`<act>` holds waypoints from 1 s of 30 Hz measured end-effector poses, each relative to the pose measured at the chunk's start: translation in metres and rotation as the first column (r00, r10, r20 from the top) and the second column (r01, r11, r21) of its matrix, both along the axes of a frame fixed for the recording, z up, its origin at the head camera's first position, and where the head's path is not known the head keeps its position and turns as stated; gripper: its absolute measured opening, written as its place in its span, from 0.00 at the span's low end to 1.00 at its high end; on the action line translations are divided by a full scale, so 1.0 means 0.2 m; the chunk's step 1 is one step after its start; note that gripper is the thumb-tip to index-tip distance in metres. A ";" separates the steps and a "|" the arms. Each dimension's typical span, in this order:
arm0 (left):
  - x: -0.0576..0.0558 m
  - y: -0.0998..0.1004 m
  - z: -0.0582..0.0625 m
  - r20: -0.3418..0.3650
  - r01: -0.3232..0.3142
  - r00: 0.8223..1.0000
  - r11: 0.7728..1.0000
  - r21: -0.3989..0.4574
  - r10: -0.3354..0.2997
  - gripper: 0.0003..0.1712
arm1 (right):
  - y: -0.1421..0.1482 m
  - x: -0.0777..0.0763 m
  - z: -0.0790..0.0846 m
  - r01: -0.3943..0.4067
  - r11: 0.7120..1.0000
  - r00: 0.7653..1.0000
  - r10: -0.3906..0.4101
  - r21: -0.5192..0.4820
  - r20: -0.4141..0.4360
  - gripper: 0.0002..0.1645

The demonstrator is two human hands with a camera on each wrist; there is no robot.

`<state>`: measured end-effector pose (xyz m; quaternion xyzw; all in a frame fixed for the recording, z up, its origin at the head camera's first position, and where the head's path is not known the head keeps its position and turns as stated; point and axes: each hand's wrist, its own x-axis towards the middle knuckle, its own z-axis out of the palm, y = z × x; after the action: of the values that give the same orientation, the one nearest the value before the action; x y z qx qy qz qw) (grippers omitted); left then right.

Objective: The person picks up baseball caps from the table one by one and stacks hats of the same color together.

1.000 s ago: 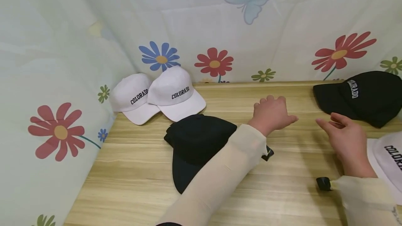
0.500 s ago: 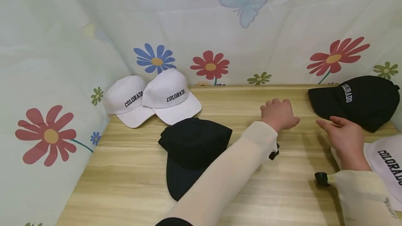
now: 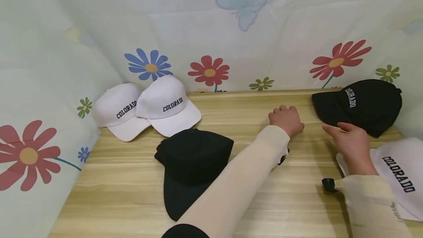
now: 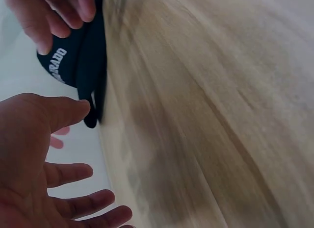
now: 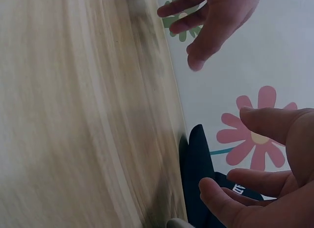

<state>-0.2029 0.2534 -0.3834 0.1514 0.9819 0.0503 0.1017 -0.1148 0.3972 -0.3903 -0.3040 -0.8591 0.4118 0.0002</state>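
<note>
My left hand (image 3: 286, 119) hovers over the middle of the wooden table, with relaxed fingers spread and nothing in them in the left wrist view. To its right is my right hand (image 3: 355, 148), thumb and fingers apart and holding nothing. Just beyond the right hand lies a black COLORADO cap (image 3: 373, 105), its brim pointing left. A white COLORADO cap (image 3: 401, 172) sits to the right, partly hidden behind the right hand and sleeve. Left of my left forearm rests another black cap (image 3: 195, 157), its brim toward me and partly covered by the sleeve.
Two white COLORADO caps (image 3: 168, 105) overlap at the back left of the table (image 3: 109, 186). A flower-printed cloth (image 3: 185, 21) rises behind the table and along its left side. Dark wrist cameras (image 3: 329, 185) sit at both cuffs.
The head view has turned rightward, so the scene slides left and more of the white cap at right shows. My left hand has moved slightly right over the table; the caps stay put.
</note>
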 end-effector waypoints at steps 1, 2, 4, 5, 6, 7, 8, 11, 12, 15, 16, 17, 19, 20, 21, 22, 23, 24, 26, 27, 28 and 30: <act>-0.01 0.01 -0.01 -0.004 -0.002 1.000 1.000 -0.004 0.002 0.32 | 0.00 0.00 0.00 0.000 1.000 1.000 0.000 0.001 0.000 0.55; -0.02 0.02 -0.02 -0.008 -0.001 1.000 1.000 -0.006 0.001 0.32 | 0.00 0.00 0.00 0.000 1.000 1.000 0.000 0.001 0.000 0.55; -0.03 0.05 -0.03 -0.011 0.001 1.000 1.000 -0.017 -0.001 0.32 | 0.01 0.00 0.00 0.001 1.000 1.000 -0.001 0.004 0.005 0.56; -0.03 0.06 -0.03 -0.015 0.002 1.000 1.000 -0.021 -0.002 0.32 | 0.01 0.00 0.00 0.001 1.000 1.000 -0.001 0.010 0.005 0.56; -0.04 0.07 -0.03 -0.022 0.005 1.000 1.000 -0.021 -0.005 0.32 | 0.01 0.00 0.00 -0.001 1.000 1.000 0.001 0.014 0.005 0.56; -0.04 0.07 -0.03 -0.029 0.012 1.000 1.000 -0.019 -0.013 0.32 | 0.01 0.00 0.01 -0.001 1.000 1.000 0.001 0.022 0.002 0.56; -0.04 0.08 -0.03 -0.035 0.019 0.999 1.000 -0.014 -0.019 0.32 | 0.01 0.01 0.01 -0.001 1.000 1.000 0.001 0.027 0.000 0.56; -0.06 0.09 -0.01 -0.056 0.048 0.997 0.999 -0.002 -0.048 0.31 | 0.01 0.00 0.01 0.001 1.000 1.000 -0.001 0.030 -0.002 0.55; -0.07 0.10 -0.01 -0.059 0.061 0.996 0.998 0.001 -0.061 0.31 | 0.01 0.00 0.02 0.003 1.000 1.000 -0.003 0.027 -0.002 0.55; -0.09 0.14 -0.01 -0.070 0.088 0.994 0.996 0.005 -0.088 0.31 | 0.02 -0.01 0.02 0.013 1.000 1.000 -0.013 0.013 0.004 0.55; -0.10 0.15 -0.01 -0.073 0.095 0.993 0.995 0.009 -0.094 0.31 | 0.02 -0.01 0.02 0.014 1.000 1.000 -0.014 0.011 0.005 0.56; -0.11 0.17 -0.01 -0.077 0.099 0.992 0.995 0.010 -0.098 0.32 | 0.02 -0.01 0.02 0.015 1.000 1.000 -0.015 0.014 0.006 0.56; -0.12 0.20 -0.02 -0.076 0.096 0.993 0.995 0.015 -0.095 0.33 | 0.02 -0.01 0.01 0.018 1.000 1.000 -0.019 0.017 0.016 0.56; -0.12 0.21 -0.03 -0.076 0.093 0.993 0.995 0.019 -0.091 0.33 | 0.02 -0.01 0.01 0.018 1.000 1.000 -0.018 0.020 0.020 0.56; -0.13 0.23 -0.04 -0.077 0.089 0.993 0.996 0.024 -0.087 0.34 | 0.02 -0.01 0.01 0.019 1.000 1.000 -0.019 0.021 0.025 0.56; -0.14 0.24 -0.05 -0.077 0.088 0.993 0.996 0.027 -0.086 0.35 | 0.02 -0.01 0.00 0.021 1.000 0.999 -0.022 0.016 0.027 0.55; -0.14 0.26 -0.06 -0.075 0.084 0.994 0.996 0.030 -0.082 0.35 | 0.02 -0.01 0.00 0.025 1.000 0.999 -0.025 0.014 0.029 0.55; -0.15 0.28 -0.07 -0.073 0.086 0.994 0.996 0.034 -0.083 0.36 | 0.03 -0.01 0.00 0.026 1.000 0.999 -0.027 0.012 0.033 0.55; -0.16 0.30 -0.09 -0.075 0.098 0.993 0.994 0.043 -0.094 0.36 | 0.03 -0.01 -0.01 0.031 0.999 0.999 -0.032 0.005 0.034 0.55; -0.17 0.32 -0.09 -0.075 0.106 0.992 0.993 0.048 -0.102 0.36 | 0.04 -0.01 -0.01 0.036 0.999 0.999 -0.036 0.003 0.033 0.54; -0.17 0.33 -0.10 -0.073 0.117 0.991 0.992 0.048 -0.113 0.36 | 0.04 -0.02 -0.01 0.038 0.999 0.999 -0.038 -0.001 0.034 0.54; -0.18 0.35 -0.11 -0.068 0.135 0.989 0.990 0.047 -0.131 0.36 | 0.05 -0.02 -0.01 0.041 0.999 0.998 -0.041 -0.001 0.038 0.54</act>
<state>-0.2382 0.3227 -0.4047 0.2207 0.9708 0.0638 0.0690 -0.1192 0.4065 -0.3928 -0.3292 -0.8521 0.4068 -0.0082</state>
